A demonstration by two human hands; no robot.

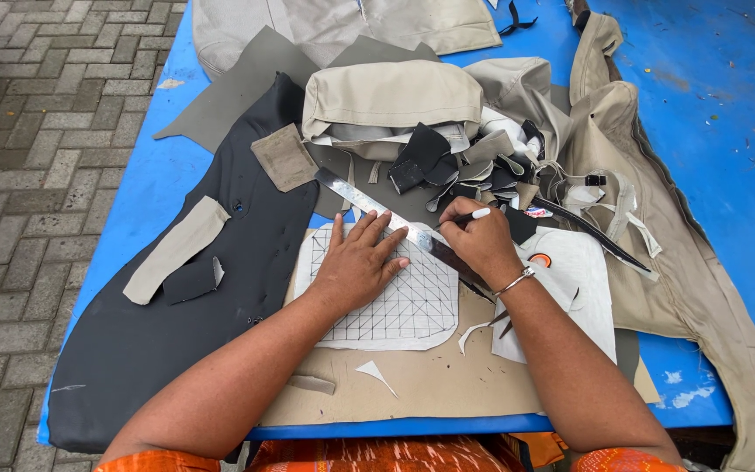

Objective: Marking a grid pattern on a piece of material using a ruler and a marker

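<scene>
Under my left hand (356, 262) lay a white sheet (395, 301) ruled with a dark diamond grid; the palm was spread flat and open on it, fingertips pressing the near edge of a long metal ruler (376, 210). The ruler ran slantwise from above that hand down toward my right hand (480, 238), which was closed around a pen with a white cap (469, 216), tip set at the ruler's edge. The grid sheet rested on a tan cardboard piece (430, 380) that spread toward my body. Just right of the pen hand I saw a small round orange label (540, 260) on another white sheet (583, 288). Left of the flat hand stretched a big black leather panel (176, 341) carrying a beige strip (175, 249). Beyond the ruler sat a heap of beige covers (391, 96) and dark scraps (421, 157), all on a blue table (727, 122)
</scene>
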